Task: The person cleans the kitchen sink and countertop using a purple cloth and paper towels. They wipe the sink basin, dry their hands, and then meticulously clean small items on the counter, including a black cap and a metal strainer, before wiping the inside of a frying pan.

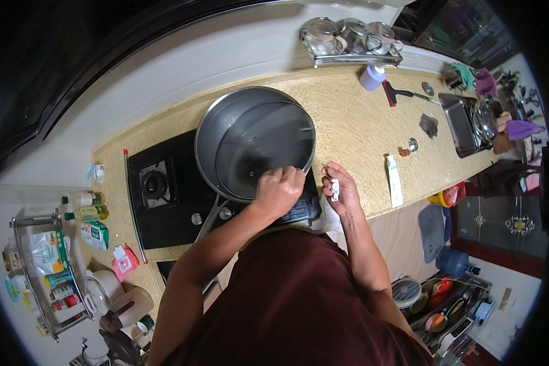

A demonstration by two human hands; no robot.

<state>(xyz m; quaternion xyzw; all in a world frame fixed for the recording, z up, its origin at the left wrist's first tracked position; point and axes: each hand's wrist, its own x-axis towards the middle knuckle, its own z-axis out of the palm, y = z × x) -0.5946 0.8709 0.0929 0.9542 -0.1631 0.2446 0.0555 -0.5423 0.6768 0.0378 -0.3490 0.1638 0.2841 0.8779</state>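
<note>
A large dark frying pan (pixel 265 137) with a long handle sits on the right part of a black glass gas hob (pixel 164 233); its handle points towards me. A transparent lid seems to cover or lie in the pan, though I cannot tell surely. My left hand (pixel 281 190) is over the pan's near rim, fingers curled; what they may hold is hidden. Just right of the pan, my right hand (pixel 341 185) pinches a small metallic piece between thumb and finger, and a crumpled white-and-silver thing (pixel 335 188) lies against its fingers.
A white tube (pixel 394 182), a drain strainer (pixel 412 145), a dark cloth (pixel 428 126) and a squeegee (pixel 395 93) lie on the counter to the right, before the sink (pixel 457 126). Oil bottles (pixel 89 212), a pink packet (pixel 125 262) and a wire rack (pixel 50 274) stand left.
</note>
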